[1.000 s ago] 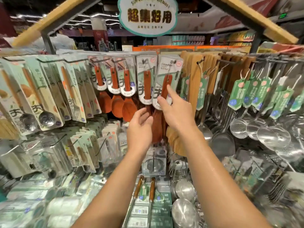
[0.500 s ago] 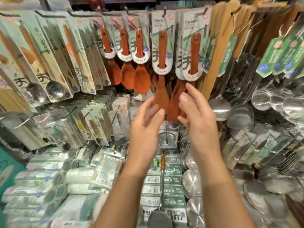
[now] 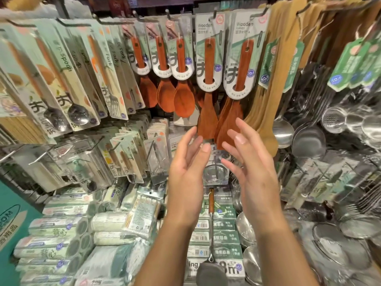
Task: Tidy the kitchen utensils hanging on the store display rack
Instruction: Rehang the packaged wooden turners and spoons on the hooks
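Below the top row of hooks, in the head view (the only one), both hands are raised toward two carded wooden spatulas. The left hand (image 3: pixel 186 172) and the right hand (image 3: pixel 250 168) face each other, palms inward, fingers straight and relaxed, grasping nothing. Directly above and beyond their fingertips hang the left spatula (image 3: pixel 207 112) and the right spatula (image 3: pixel 231 118), each long axis running vertically, handle up on its hook, blade down. The right hand's fingertips overlap the right spatula's blade in the picture, though whether they touch it I cannot tell; the left hand's fingertips sit just below the left spatula's blade edge. The right hand looks the nearer to its blade.

Both spatulas are reddish-brown wood with flat, flared blades, their handles threaded through white-and-green backing cards printed "Wooden". The right spatula hangs tilted, its blade slanting to the left, with more blades crowded behind it (probably the thing wanting straightening). Wooden rice paddles (image 3: pixel 183 100) hang just to the left, pale wooden spatulas (image 3: pixel 266 112) just to the right.
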